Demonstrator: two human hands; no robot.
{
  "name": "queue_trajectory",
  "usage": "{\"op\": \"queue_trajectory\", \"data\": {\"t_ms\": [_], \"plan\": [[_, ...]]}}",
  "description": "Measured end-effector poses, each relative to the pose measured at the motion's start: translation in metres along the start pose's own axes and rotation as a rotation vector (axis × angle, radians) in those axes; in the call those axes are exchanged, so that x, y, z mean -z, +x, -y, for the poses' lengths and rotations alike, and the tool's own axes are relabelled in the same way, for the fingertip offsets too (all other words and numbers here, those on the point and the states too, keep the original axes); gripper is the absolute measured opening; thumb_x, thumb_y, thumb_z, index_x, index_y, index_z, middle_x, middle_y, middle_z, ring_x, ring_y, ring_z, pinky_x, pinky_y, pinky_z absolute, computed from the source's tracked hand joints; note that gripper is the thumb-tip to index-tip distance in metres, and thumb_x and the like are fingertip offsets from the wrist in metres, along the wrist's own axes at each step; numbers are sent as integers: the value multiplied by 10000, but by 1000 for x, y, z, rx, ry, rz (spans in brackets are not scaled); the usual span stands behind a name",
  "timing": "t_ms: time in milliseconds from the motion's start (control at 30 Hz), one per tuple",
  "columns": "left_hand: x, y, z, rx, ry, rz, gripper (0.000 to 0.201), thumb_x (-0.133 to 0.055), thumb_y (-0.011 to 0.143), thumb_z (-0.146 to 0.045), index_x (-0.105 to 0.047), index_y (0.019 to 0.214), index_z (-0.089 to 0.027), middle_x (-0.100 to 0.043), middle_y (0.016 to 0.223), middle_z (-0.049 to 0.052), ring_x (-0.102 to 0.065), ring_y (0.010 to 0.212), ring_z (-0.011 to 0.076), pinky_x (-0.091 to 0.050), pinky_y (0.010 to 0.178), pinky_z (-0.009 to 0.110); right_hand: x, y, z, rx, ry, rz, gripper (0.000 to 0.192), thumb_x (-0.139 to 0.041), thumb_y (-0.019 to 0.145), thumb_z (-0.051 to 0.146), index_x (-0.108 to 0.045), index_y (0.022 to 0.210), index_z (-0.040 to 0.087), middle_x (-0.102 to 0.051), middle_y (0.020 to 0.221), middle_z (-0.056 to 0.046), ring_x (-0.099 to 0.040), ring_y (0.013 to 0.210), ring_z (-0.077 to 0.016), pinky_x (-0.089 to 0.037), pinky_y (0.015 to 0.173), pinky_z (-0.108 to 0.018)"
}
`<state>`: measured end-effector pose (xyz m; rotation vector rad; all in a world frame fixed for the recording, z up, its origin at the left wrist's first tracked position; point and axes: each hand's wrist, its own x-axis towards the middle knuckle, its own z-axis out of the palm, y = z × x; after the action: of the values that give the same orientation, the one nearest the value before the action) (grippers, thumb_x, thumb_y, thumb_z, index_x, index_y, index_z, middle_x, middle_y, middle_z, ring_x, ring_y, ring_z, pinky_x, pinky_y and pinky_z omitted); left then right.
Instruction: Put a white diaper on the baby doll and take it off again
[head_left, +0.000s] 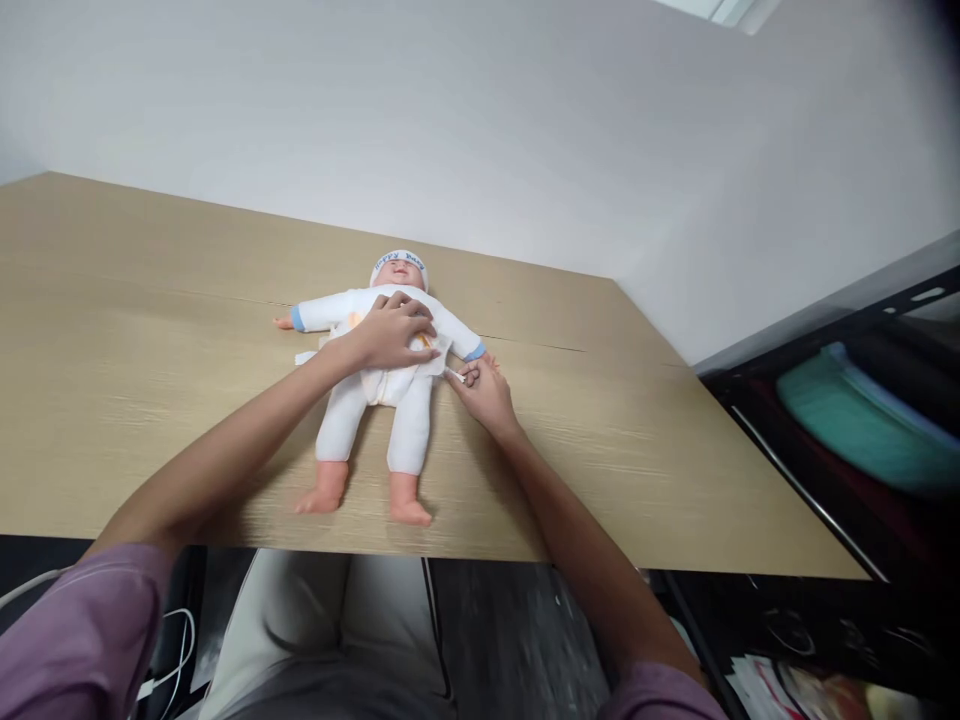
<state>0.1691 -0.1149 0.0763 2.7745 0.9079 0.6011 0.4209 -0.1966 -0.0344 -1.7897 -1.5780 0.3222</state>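
A baby doll point(411, 425) in a white suit with blue cuffs lies on its back, its feet toward me. Around its hips is a white diaper point(381, 388) with orange print. My left hand point(396, 330) lies spread over the doll's belly and the diaper's upper front, fingers apart. At the doll's side, on the right, my right hand point(484, 392) pinches a white diaper tab point(455, 376) that sticks out from the waist. Another white tab point(304, 358) juts out on the opposite side. My left palm hides part of the diaper front.
The wooden table point(172, 400) reaches to a pale wall point(337, 120) at the back. To the right stands a dark shelf or rack with a green-blue item point(862, 420). A white cable point(184, 640) hangs below the table at the left.
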Motion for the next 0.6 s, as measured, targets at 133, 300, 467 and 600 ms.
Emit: {"op": "queue_trajectory", "data": {"t_ms": [133,300,467,600], "plan": [[-5,-4,3,22,42,-11,550,-760,952,-631,-842,1358,-270,-703,1554,121,-514,1445,469,-362,1239,638,3,1,3,-47,-19,36,383,-795,887,599,-579,873,281,-694,797,-7,-649,776,-252,-477,773,-378],[-5,-4,0,37,69,-11,624,-823,894,-669,-840,1376,-274,-714,1548,116,-524,1433,474,-377,1228,630,13,0,5,-28,123,92,455,-649,936,684,-543,751,283,-608,717,-8,-553,707,-228,-410,711,-362],[-6,-5,-1,44,85,-18,626,-848,877,-653,-836,1378,-277,-714,1558,97,-527,1437,458,-379,1229,628,25,8,19,-25,485,149,505,-683,865,749,-573,759,267,-544,740,17,-506,728,-194,-423,725,-333],[-6,-5,-2,54,87,-23,618,-858,865,-632,-830,1377,-286,-711,1568,80,-515,1452,452,-375,1237,622,16,26,52,22,540,158,459,-673,886,693,-544,765,269,-514,721,33,-484,730,-181,-409,693,-309]]}}
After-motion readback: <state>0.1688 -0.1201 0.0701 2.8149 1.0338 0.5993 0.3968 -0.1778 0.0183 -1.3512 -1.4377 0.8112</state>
